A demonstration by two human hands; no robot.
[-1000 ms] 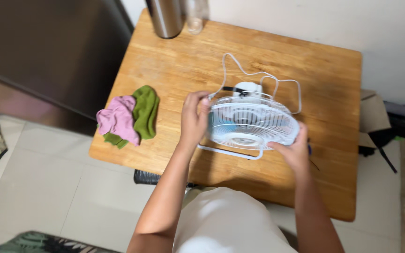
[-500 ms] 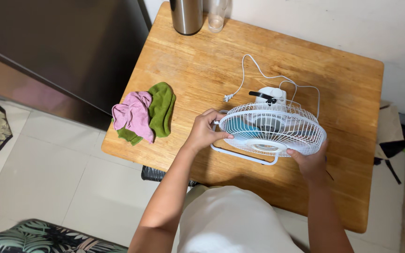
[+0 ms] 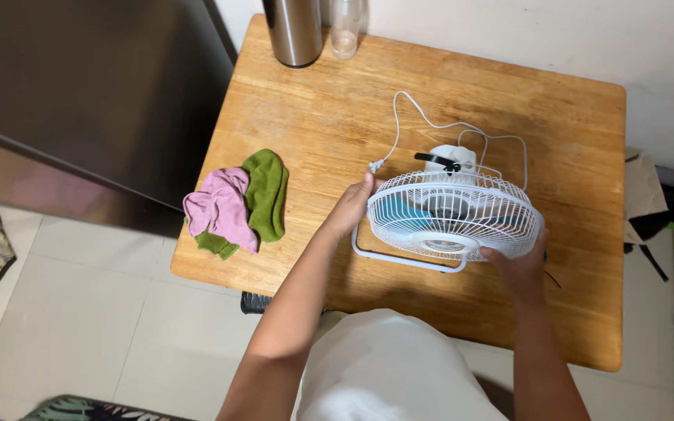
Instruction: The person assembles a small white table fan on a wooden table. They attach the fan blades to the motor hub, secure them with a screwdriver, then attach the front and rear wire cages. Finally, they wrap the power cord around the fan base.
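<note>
Wooden bench [image 3: 313,117] carrying white fan [image 3: 454,214] near its middle, left hand [image 3: 352,206] gripping the fan's left cage rim, right hand [image 3: 520,269] gripping its right rim, pink and green cloths [image 3: 235,203] well left of fan, steel flask [image 3: 294,31] far behind it.

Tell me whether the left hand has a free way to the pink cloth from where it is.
Probably yes. The left hand rests on the white fan's grille edge, and only bare wooden table lies between it and the pink cloth.
</note>
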